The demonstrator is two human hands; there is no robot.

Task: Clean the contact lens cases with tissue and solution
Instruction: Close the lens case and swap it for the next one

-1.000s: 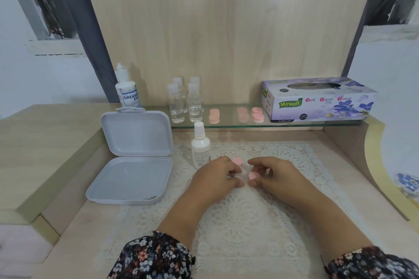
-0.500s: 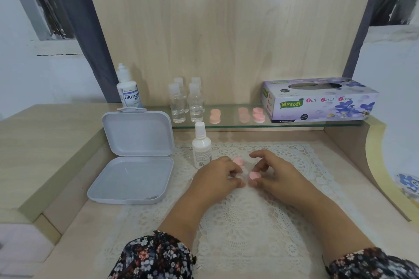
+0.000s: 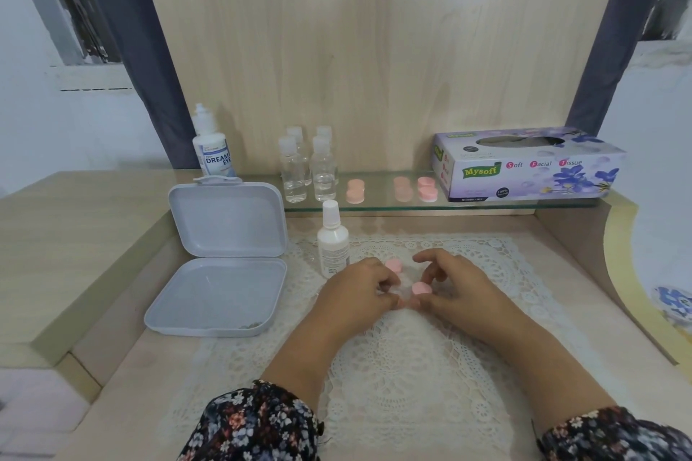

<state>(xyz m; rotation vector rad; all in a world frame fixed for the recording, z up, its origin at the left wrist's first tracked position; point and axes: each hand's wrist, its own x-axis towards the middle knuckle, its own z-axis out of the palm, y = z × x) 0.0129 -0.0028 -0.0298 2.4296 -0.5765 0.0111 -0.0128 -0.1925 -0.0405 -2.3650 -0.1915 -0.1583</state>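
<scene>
While both hands work at the middle of the lace mat (image 3: 393, 359) on the worktop (image 3: 123, 397), a contact lens case (image 3: 406, 283) with two pink caps lies between them. The left hand (image 3: 359, 292) has its fingers curled onto the case, next to the far cap (image 3: 394, 266). The right hand (image 3: 460, 286) pinches the near cap (image 3: 421, 289) between thumb and curled fingers, its forefinger raised and arched above.

Just left of the hands stands a small white dropper bottle (image 3: 332, 243), capped and upright. Further left an open grey plastic box (image 3: 221, 258) lies with its lid tilted up; its tray holds nothing but a few dark crumbs at the near right corner.

On the glass shelf (image 3: 382, 203) behind, a lens solution bottle (image 3: 213, 150) stands at the left end, then four clear small bottles (image 3: 309, 170), each partly filled with clear liquid. Beside them lie three more pink lens cases (image 3: 393, 189), caps on. At the right end sits a purple tissue box (image 3: 524, 165); what its top slot holds I cannot tell.
</scene>
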